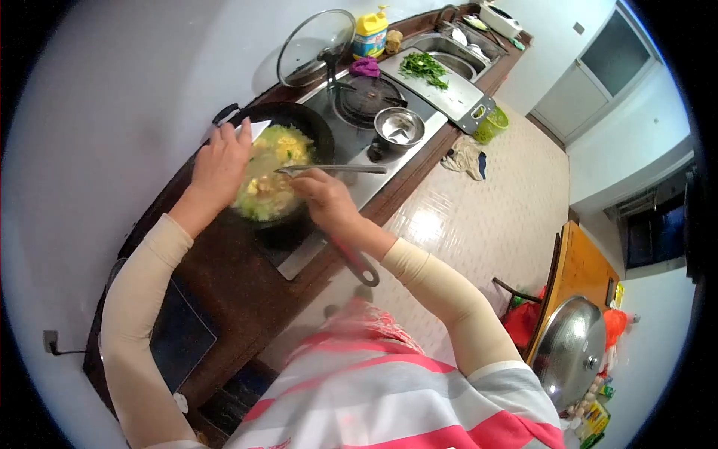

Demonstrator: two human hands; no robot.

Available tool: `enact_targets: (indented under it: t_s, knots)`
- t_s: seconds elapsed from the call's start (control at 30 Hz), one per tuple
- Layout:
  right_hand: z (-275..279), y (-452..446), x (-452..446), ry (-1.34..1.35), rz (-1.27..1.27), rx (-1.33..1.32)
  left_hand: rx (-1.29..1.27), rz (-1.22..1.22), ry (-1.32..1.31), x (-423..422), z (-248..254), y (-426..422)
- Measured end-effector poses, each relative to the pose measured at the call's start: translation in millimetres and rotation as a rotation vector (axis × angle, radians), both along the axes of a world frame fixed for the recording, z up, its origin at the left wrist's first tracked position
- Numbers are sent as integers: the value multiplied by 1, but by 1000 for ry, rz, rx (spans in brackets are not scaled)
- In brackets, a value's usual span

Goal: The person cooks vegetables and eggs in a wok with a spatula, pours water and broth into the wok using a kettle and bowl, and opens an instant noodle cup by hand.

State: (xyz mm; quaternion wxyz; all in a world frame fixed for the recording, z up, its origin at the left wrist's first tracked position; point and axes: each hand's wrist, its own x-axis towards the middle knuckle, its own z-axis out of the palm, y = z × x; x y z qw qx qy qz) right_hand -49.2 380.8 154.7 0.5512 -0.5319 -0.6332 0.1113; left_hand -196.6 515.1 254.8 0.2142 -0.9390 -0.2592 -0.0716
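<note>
A dark wok [320, 135] on the stove holds a soupy mix of green pieces and yellow egg [290, 148]. My left hand [223, 163] is over the wok's left edge, its fingers closed on a white object [259, 129], perhaps a dish or packet. Over the right side of the food, my right hand [323, 196] is closed around a metal utensil [351, 170], whose handle points right. The wok's red and grey handle [357, 262] sticks out below my right wrist.
A steel bowl [399, 127] sits on the stove's right. Beyond are a glass lid [317, 46], a yellow bottle [370, 34], a cutting board [441, 86] with chopped greens [424, 69], and a sink [449, 63]. A large lid [572, 352] stands by the wooden table [583, 262].
</note>
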Motion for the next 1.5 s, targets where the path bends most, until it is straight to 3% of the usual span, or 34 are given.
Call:
enact_targets:
  t_s: [0.13,0.2,0.27,0.33,0.43,0.47,0.53,0.57,0.6,0.63,0.7,0.8,0.9,1.07,1.2,1.23,1.27,1.33,1.4,1.47,1.5]
  knots:
    - [1,-4,-3,-86,11,-55,43,-27,0,-5,-6,3]
    - [-12,-3,-6,-135,94,78,-18,56,45,-1,-6,3]
    - [-7,-9,-2,-321,337,-91,-30,8,18,-4,-15,16]
    - [-5,-9,2,-506,392,75,6,34,31,-4,-14,14]
    - [7,-9,26,-75,227,166,-138,124,-109,-23,-17,40]
    - [13,-4,42,417,260,20,-133,194,-186,-29,-19,51]
    - [20,-2,79,1397,313,-287,-558,350,-485,-122,-47,148]
    - [24,-7,105,1746,317,-334,-650,584,-670,-132,-31,155]
    - [25,-14,131,1839,337,-339,-980,672,-1306,-80,-3,76]
    - [26,-23,157,1930,362,-346,-1171,542,-1592,-112,-17,81]
    - [26,-42,208,2041,441,-348,-1190,546,-1568,-213,-83,128]
    - [34,-68,286,2054,451,-377,-1373,630,-2453,-98,-42,39]
    - [25,-74,351,2037,475,-344,-1596,427,-2581,-39,-36,4]
    - [12,-68,442,2083,492,-274,-1418,405,-2217,73,-41,10]
    - [10,-43,522,2062,456,-161,-1403,539,-1909,273,-15,-7]
    - [10,-37,544,2045,439,-128,-1411,522,-1820,291,-28,7]
    - [15,-31,569,2064,379,-146,-1521,528,-1836,325,-33,10]
    - [5,-14,619,2003,324,-107,-1482,597,-1779,402,-39,7]
    - [1,-2,678,1950,280,-104,-1670,480,-1743,468,-61,19]
    - [-2,11,737,1930,174,-34,-1612,238,-1646,545,-69,10]
    - [-3,18,769,1955,173,10,-1754,319,-1655,571,-83,30]
